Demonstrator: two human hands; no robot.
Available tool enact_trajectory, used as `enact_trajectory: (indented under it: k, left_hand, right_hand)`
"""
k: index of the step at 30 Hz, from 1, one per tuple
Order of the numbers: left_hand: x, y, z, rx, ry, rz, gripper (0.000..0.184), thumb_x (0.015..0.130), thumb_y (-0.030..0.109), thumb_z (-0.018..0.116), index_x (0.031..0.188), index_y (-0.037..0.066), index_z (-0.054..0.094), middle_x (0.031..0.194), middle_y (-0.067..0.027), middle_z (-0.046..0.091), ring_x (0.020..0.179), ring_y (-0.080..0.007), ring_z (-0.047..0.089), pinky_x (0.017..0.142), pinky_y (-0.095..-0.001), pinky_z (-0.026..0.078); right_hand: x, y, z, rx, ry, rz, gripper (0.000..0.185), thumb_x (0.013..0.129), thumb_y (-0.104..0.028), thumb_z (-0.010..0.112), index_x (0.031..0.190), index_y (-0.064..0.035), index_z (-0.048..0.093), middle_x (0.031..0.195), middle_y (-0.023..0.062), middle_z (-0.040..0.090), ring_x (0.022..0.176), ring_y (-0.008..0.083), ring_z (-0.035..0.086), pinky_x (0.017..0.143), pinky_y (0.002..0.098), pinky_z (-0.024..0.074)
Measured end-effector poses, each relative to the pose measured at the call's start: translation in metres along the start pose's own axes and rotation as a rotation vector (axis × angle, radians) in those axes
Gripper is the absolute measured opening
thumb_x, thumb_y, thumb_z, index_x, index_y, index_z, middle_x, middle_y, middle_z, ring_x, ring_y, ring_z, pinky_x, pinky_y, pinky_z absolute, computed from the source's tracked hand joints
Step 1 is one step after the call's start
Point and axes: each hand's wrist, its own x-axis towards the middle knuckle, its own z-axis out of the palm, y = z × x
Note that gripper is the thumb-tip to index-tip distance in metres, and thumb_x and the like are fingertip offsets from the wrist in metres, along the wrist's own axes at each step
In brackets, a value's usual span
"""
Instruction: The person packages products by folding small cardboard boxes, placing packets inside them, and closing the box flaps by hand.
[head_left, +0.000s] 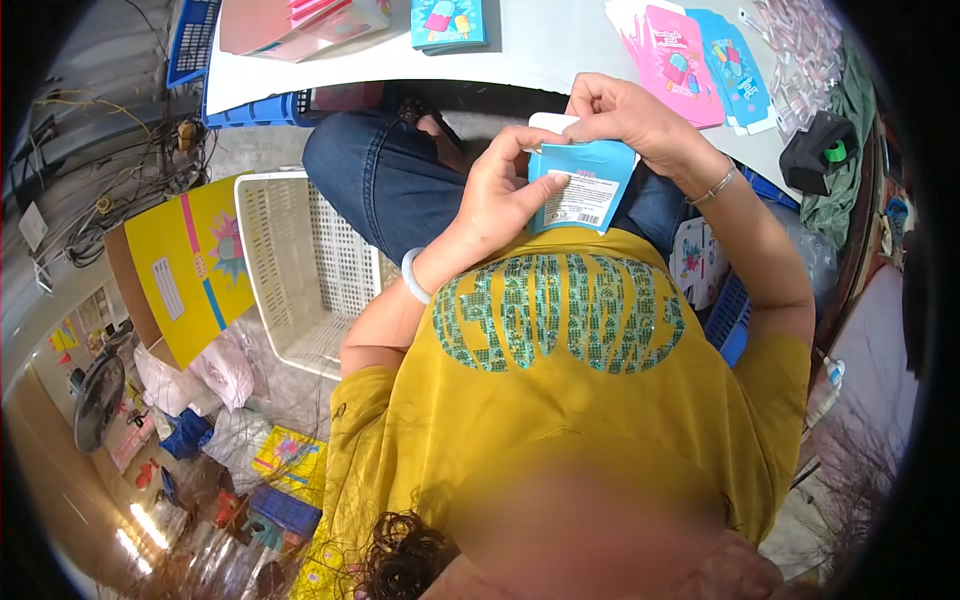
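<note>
Over my lap is a small blue carton [577,190] with a white printed panel and a barcode on its facing side. My left hand [510,185] grips it by its left side, thumb across the printed panel and fingers near the top edge. At the carton's upper end, my right hand [620,120] has its fingers pinched together on the top edge, beside a raised white flap [553,123]. What lies inside the carton, if anything, is hidden.
On the white table [545,60] lie pink flat cartons [683,70], blue flat cartons [738,75], a blue box [447,22] and many small clear packets [800,50]. A black tape dispenser [818,155] sits at right. A white basket [300,270] and yellow carton [190,270] stand left.
</note>
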Motion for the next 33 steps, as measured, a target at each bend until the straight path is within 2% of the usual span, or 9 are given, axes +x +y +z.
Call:
enact_trajectory:
  k: [2, 5, 8, 15, 17, 23, 26, 32, 33]
  left_hand:
    - [0.002, -0.004, -0.002, -0.056, 0.039, 0.029, 0.036, 0.082, -0.006, 0.067, 0.114, 0.001, 0.05, 0.109, -0.0076, 0.058, 0.1, -0.0146, 0.057, 0.088, -0.0291, 0.049]
    - [0.005, -0.005, -0.007, -0.125, 0.097, 0.035, 0.036, 0.082, -0.005, 0.067, 0.113, 0.002, 0.051, 0.108, -0.0078, 0.059, 0.1, -0.0144, 0.057, 0.087, -0.0281, 0.049]
    - [0.004, -0.001, -0.004, -0.185, 0.13, 0.034, 0.029, 0.084, -0.005, 0.063, 0.109, 0.002, 0.051, 0.105, -0.0066, 0.058, 0.095, -0.0113, 0.057, 0.082, -0.0255, 0.049]
    - [0.009, -0.007, 0.0, -0.148, 0.206, 0.071, 0.015, 0.089, 0.006, 0.065, 0.1, 0.002, 0.055, 0.091, -0.004, 0.062, 0.084, -0.0088, 0.058, 0.074, -0.0238, 0.049]
    - [0.011, -0.004, 0.001, -0.153, 0.236, 0.071, 0.012, 0.089, 0.009, 0.065, 0.094, 0.002, 0.057, 0.085, -0.0025, 0.062, 0.079, -0.0076, 0.057, 0.07, -0.0229, 0.048]
    - [0.012, -0.007, 0.003, -0.038, 0.247, 0.107, 0.014, 0.089, 0.012, 0.065, 0.083, 0.001, 0.059, 0.079, -0.0008, 0.06, 0.072, -0.0056, 0.053, 0.064, -0.0211, 0.044]
    - [0.012, -0.008, 0.002, 0.07, 0.252, 0.151, 0.014, 0.089, 0.011, 0.066, 0.082, 0.001, 0.06, 0.078, -0.0011, 0.06, 0.072, -0.0055, 0.053, 0.063, -0.0212, 0.044]
    - [0.014, 0.002, 0.004, -0.11, 0.271, 0.114, 0.01, 0.089, 0.008, 0.065, 0.087, 0.001, 0.06, 0.083, -0.0016, 0.061, 0.077, -0.007, 0.056, 0.066, -0.0226, 0.047]
    - [0.019, 0.003, 0.001, -0.061, 0.258, 0.217, 0.011, 0.089, 0.005, 0.064, 0.097, 0.001, 0.058, 0.09, -0.0036, 0.061, 0.084, -0.0085, 0.057, 0.071, -0.0233, 0.048]
  right_hand:
    - [-0.004, -0.007, 0.006, -0.052, 0.103, -0.057, 0.015, 0.084, -0.017, 0.067, 0.088, -0.0044, 0.06, 0.078, -0.0007, 0.059, 0.075, 0.0077, 0.053, 0.069, 0.0248, 0.0423]
    - [-0.012, -0.009, 0.003, -0.446, 0.219, -0.4, 0.021, 0.083, -0.017, 0.069, 0.097, -0.0043, 0.062, 0.087, 0.0006, 0.06, 0.081, 0.011, 0.055, 0.074, 0.0255, 0.0436]
    - [-0.022, -0.011, 0.014, -0.565, 0.22, -0.42, 0.025, 0.08, -0.014, 0.072, 0.1, -0.0039, 0.063, 0.096, 0.0015, 0.06, 0.086, 0.0134, 0.056, 0.078, 0.0255, 0.0439]
    - [-0.021, 0.002, 0.012, -0.487, 0.205, -0.459, 0.013, 0.08, -0.009, 0.071, 0.089, -0.0016, 0.066, 0.097, 0.0029, 0.058, 0.082, 0.0114, 0.055, 0.074, 0.0244, 0.0449]
    - [-0.024, 0.001, 0.016, -0.486, 0.229, -0.446, 0.01, 0.082, -0.007, 0.068, 0.088, -0.0004, 0.064, 0.1, 0.0042, 0.057, 0.087, 0.0118, 0.054, 0.075, 0.0242, 0.0434]
    - [-0.025, 0.003, 0.024, -0.469, 0.281, -0.471, 0.009, 0.085, -0.007, 0.065, 0.083, 0.0005, 0.061, 0.099, 0.0056, 0.058, 0.089, 0.0121, 0.053, 0.075, 0.0241, 0.0428]
    - [-0.025, 0.005, 0.023, -0.421, 0.264, -0.492, 0.011, 0.086, -0.008, 0.064, 0.081, 0.0011, 0.061, 0.1, 0.0066, 0.058, 0.089, 0.0126, 0.053, 0.076, 0.0241, 0.0427]
    - [-0.02, 0.005, 0.024, -0.461, 0.378, -0.641, 0.014, 0.084, -0.012, 0.067, 0.078, 0.0004, 0.065, 0.094, 0.0066, 0.062, 0.086, 0.0143, 0.053, 0.072, 0.0255, 0.0422]
    - [-0.019, 0.003, 0.024, -0.474, 0.396, -0.654, 0.014, 0.084, -0.012, 0.067, 0.078, 0.0008, 0.066, 0.094, 0.007, 0.063, 0.086, 0.0147, 0.054, 0.072, 0.0257, 0.0424]
